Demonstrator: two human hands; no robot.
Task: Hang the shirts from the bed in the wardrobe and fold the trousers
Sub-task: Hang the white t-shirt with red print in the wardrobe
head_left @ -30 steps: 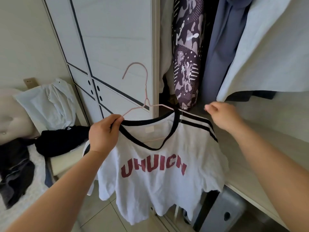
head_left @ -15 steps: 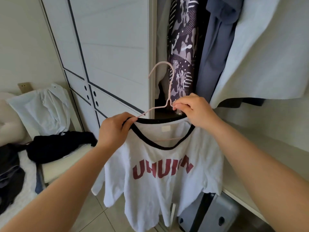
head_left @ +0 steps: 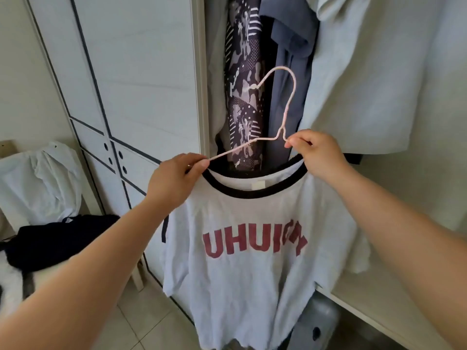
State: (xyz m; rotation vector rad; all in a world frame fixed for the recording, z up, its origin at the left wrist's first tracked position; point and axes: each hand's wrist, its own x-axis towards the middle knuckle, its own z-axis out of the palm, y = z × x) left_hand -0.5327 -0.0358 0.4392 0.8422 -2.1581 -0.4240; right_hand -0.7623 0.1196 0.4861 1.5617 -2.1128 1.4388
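The white T-shirt [head_left: 252, 248] is held on the pink hanger [head_left: 286, 114] before the wardrobe [head_left: 141, 72], one hanger arm pinched by the left hand [head_left: 174, 180] and the neck by the right hand [head_left: 316, 152] (hook unhung), so the collar could be slipped off were it tilted.

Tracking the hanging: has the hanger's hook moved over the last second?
Yes. The hook went right: from before the white door, past its edge, to before the blue garment.

Two hands [head_left: 174, 181] [head_left: 317, 155], one hanger [head_left: 285, 117], one T-shirt [head_left: 252, 286]
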